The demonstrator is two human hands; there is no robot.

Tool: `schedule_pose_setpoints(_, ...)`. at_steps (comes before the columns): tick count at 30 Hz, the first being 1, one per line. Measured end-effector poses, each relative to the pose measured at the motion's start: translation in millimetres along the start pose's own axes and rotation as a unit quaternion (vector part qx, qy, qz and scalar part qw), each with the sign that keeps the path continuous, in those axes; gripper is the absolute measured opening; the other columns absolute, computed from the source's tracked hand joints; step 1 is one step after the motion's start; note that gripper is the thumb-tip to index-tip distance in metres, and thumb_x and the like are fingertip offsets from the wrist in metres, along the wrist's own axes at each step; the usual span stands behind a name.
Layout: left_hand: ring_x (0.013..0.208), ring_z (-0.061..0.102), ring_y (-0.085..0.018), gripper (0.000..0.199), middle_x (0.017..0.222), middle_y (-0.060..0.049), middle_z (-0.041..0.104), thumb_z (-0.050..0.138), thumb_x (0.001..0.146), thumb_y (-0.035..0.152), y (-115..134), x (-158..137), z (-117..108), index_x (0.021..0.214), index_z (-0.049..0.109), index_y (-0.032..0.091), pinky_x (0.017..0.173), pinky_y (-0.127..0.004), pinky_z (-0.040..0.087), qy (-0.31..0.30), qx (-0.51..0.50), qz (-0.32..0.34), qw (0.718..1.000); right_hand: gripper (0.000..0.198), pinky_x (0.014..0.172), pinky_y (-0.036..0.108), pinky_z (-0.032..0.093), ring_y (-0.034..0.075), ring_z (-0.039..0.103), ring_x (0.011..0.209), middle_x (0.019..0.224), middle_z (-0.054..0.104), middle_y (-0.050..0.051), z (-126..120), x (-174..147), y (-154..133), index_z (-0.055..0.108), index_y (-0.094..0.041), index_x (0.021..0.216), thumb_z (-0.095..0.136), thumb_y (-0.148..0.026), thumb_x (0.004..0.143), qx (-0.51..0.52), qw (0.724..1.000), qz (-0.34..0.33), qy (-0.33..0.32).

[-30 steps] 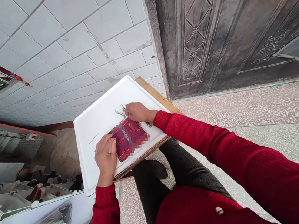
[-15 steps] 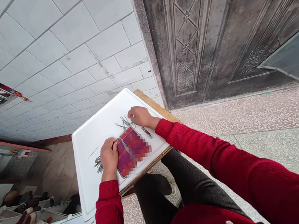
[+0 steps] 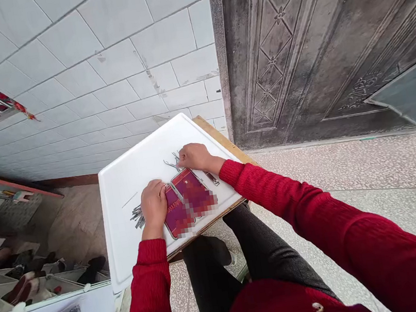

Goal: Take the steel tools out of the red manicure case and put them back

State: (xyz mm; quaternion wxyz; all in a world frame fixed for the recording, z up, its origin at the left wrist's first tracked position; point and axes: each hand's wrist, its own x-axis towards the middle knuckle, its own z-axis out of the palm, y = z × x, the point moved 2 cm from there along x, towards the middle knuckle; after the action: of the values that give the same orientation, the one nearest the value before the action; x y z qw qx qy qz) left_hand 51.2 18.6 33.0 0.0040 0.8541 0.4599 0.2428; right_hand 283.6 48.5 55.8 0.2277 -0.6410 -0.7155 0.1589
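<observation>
Brings the right hand [image 3: 194,156] closer to the open red-and-purple case [image 3: 192,183] than half a second ago, with fingertips down near the upper edge of its right half, beside loose metal tools [image 3: 173,165]. Covers one end of the nail clipper [image 3: 213,178], visible whole half a second ago. Shows a bundle of metal tools [image 3: 137,217] beside the left hand [image 3: 155,204], out of sight one second ago. Bunches that hand's fingers and thumb more tightly than then. Has the white tabletop [image 3: 128,170] slightly higher in view than half a second ago.
</observation>
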Motion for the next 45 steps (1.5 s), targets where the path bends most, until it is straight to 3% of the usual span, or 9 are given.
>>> schedule_pose_setpoints(3,0.105,0.067,-0.026,0.031,0.11,-0.009,0.074,0.041,0.104,0.026,4,0,-2,0.093,0.069,0.021,0.095,-0.043,0.053,-0.002,-0.007,-0.002,1.0,0.019,0.07,0.029,0.042,0.023,0.069,0.094,0.102,0.079,0.007,3,5,-8,0.079,-0.02,0.095,0.07,-0.035,0.087,-0.037,0.998,0.026,-0.036)
schedule_pose_setpoints(10,0.099,0.066,-0.026,0.031,0.104,-0.009,0.073,0.039,0.105,0.025,8,0,-3,0.092,0.067,0.02,0.089,-0.041,0.052,0.01,0.0,0.008,1.0,0.025,0.074,0.032,0.045,0.03,0.072,0.099,0.105,0.078,0.017,12,13,-17,0.079,-0.014,0.105,0.062,-0.025,0.09,-0.124,0.992,-0.003,-0.038)
schedule_pose_setpoints(17,0.098,0.066,-0.025,0.031,0.106,-0.009,0.074,0.039,0.105,0.026,8,1,-4,0.094,0.068,0.021,0.086,-0.039,0.052,-0.003,0.001,-0.01,1.0,0.022,0.071,0.031,0.039,0.024,0.069,0.094,0.106,0.078,0.011,14,20,-1,0.078,-0.018,0.099,0.057,-0.025,0.096,-0.094,0.995,-0.017,-0.01)
schedule_pose_setpoints(26,0.106,0.068,-0.026,0.034,0.118,-0.009,0.074,0.04,0.104,0.029,5,-2,0,0.099,0.072,0.02,0.091,-0.039,0.054,-0.015,-0.005,-0.047,0.999,0.022,0.065,0.031,0.034,0.019,0.061,0.081,0.092,0.076,0.005,0,12,15,0.073,-0.019,0.092,0.052,-0.025,0.098,-0.003,0.998,0.008,0.066)
schedule_pose_setpoints(36,0.116,0.068,-0.027,0.034,0.125,-0.007,0.075,0.043,0.101,0.032,2,-3,-2,0.107,0.075,0.022,0.097,-0.041,0.056,-0.005,-0.01,-0.116,0.993,0.022,0.067,0.029,0.037,0.019,0.063,0.085,0.094,0.077,0.003,-5,9,22,0.075,-0.021,0.094,0.055,-0.012,0.089,-0.002,0.997,0.048,0.055)
schedule_pose_setpoints(40,0.114,0.069,-0.026,0.035,0.124,-0.006,0.075,0.043,0.1,0.033,2,-3,-3,0.104,0.076,0.022,0.095,-0.04,0.058,0.005,-0.016,-0.114,0.993,0.012,0.068,0.026,0.04,0.018,0.066,0.088,0.095,0.077,0.001,-20,7,33,0.076,-0.021,0.09,0.068,-0.015,0.083,0.033,0.997,0.073,-0.001)
schedule_pose_setpoints(45,0.112,0.07,-0.026,0.033,0.121,-0.005,0.076,0.044,0.1,0.032,0,-4,-2,0.101,0.076,0.023,0.092,-0.039,0.058,0.011,-0.018,-0.102,0.995,0.018,0.066,0.023,0.042,0.014,0.065,0.079,0.092,0.076,0.001,-28,6,44,0.077,-0.018,0.088,0.082,-0.016,0.071,0.076,0.992,0.025,-0.093)
